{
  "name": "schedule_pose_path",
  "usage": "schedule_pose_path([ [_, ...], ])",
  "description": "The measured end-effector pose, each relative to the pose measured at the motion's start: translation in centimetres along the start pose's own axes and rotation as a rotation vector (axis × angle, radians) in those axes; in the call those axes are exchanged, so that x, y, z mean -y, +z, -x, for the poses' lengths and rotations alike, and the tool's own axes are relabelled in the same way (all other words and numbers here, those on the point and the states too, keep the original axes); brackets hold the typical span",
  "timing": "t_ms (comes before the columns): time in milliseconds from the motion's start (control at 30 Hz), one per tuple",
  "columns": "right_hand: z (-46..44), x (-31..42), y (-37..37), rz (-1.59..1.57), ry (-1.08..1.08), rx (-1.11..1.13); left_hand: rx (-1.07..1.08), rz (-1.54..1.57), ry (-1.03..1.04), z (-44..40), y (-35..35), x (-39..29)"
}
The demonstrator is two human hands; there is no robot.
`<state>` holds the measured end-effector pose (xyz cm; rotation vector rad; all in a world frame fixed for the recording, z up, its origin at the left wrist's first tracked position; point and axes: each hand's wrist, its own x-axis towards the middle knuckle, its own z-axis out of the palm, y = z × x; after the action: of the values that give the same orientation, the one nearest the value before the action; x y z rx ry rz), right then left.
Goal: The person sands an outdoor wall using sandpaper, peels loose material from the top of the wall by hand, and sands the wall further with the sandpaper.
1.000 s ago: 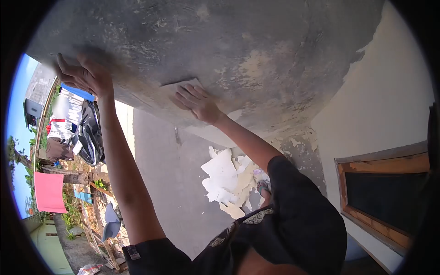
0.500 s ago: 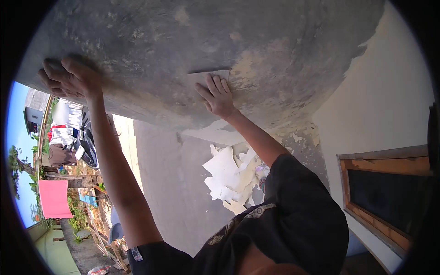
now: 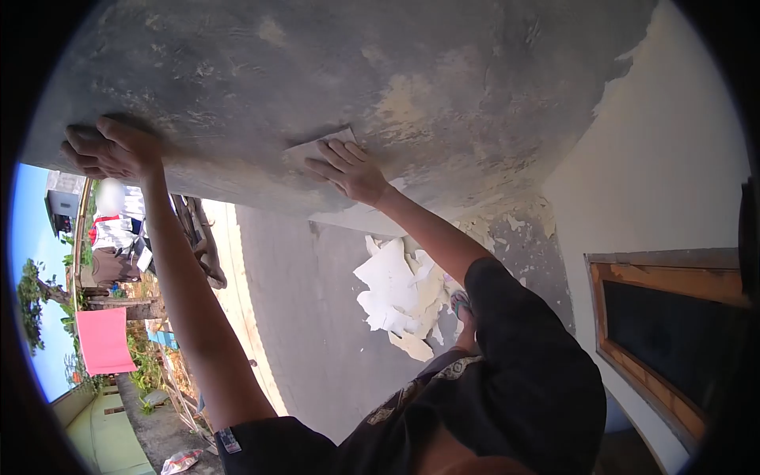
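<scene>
Against the rough grey wall (image 3: 261, 87), my right hand (image 3: 352, 170) presses a thin, pale rectangular sheet (image 3: 321, 149). The fingers lie over its lower right part, and its upper edge tilts up to the right. My left hand (image 3: 115, 150) rests on the wall's left part near its edge, with bent, separated fingers and nothing visible in it. Around my right hand the surface shows yellowish and lighter worn patches.
White flakes and peeled pieces (image 3: 400, 289) lie on the grey floor (image 3: 293, 293), beside a sandalled foot (image 3: 461, 305). A wood-framed window (image 3: 673, 324) is at right. Outside, at left, are hanging clothes, a pink cloth (image 3: 105, 340) and part of a motorbike (image 3: 202, 237).
My right hand and the sheet went right and up the wall, then back left, where the sheet is now tilted. My left hand shifted left and a little down.
</scene>
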<state>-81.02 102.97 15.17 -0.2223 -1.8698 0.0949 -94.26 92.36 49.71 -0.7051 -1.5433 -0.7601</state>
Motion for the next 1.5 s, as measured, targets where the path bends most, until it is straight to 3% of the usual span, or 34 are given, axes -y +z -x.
schedule_pose_path([
  [33,0.3,-2.2,-0.1,0.069,-0.205,0.106,-0.002,-0.007,0.003,-0.1,0.1,0.0],
  [100,0.2,-7.4,-4.3,0.169,-0.186,0.110,-0.012,-0.017,0.014,-0.5,0.2,0.1],
  [167,-1.1,-12.2,-10.3,0.378,0.164,-0.154,-0.028,-0.026,0.010,-0.3,0.6,0.7],
  [233,-4.7,-15.3,-15.1,-0.061,0.843,-0.772,-0.034,-0.012,0.025,-0.3,0.6,0.3],
  [333,-5.6,-12.4,-12.1,-0.108,0.876,-0.749,-0.011,-0.021,-0.013,0.2,0.3,0.2],
  [467,-1.7,0.3,-1.0,-0.047,0.275,-0.102,0.008,-0.024,-0.025,-0.3,0.0,0.1],
  [533,-0.7,-2.8,-1.9,-0.115,0.047,0.169,-0.009,-0.026,-0.005,-0.2,-0.1,0.0],
  [567,-0.4,-5.1,-3.6,-0.012,-0.019,0.159,-0.011,-0.030,0.002,-0.2,-0.1,0.2],
  [600,-0.8,-7.6,-6.2,0.149,0.017,0.031,-0.016,-0.033,0.004,-0.3,0.0,0.3],
  [667,-2.7,-12.2,-10.7,0.288,0.300,-0.264,-0.062,0.007,0.041,-0.4,0.5,0.2],
  [767,-6.3,-14.4,-12.8,0.120,0.702,-0.749,-0.075,0.021,0.063,0.2,0.4,0.4],
  [800,-7.5,-12.7,-11.7,0.081,0.749,-0.791,-0.089,0.025,0.068,0.0,0.4,0.3],
  [867,-8.7,-5.1,-6.7,0.063,0.543,-0.598,-0.085,0.103,0.099,-0.1,0.3,0.5],
  [933,-6.9,2.0,-1.9,0.048,0.133,-0.164,-0.065,0.131,0.124,0.0,0.1,0.9],
  [967,-6.2,3.6,-0.7,0.016,-0.202,0.187,-0.072,0.154,0.125,0.1,0.3,1.2],
  [1033,-6.4,1.3,-1.8,0.095,-0.339,0.254,-0.076,0.195,0.145,0.2,0.2,1.4],
  [1133,-6.7,-7.1,-8.2,0.389,0.106,-0.228,-0.075,0.227,0.131,0.4,0.4,1.5],
  [1200,-8.0,-11.7,-14.8,-0.450,1.152,-0.766,-0.067,0.232,0.112,0.3,0.4,1.1],
  [1300,-9.1,-10.3,-12.9,0.038,0.924,-0.810,-0.058,0.273,0.118,0.3,0.3,1.1],
  [1400,-10.5,-3.4,-7.3,0.130,0.468,-0.510,-0.061,0.271,0.112,0.0,0.2,1.0],
  [1500,-9.6,-3.9,-8.8,0.226,0.115,-0.198,-0.045,0.260,0.116,0.3,-0.1,1.0],
])
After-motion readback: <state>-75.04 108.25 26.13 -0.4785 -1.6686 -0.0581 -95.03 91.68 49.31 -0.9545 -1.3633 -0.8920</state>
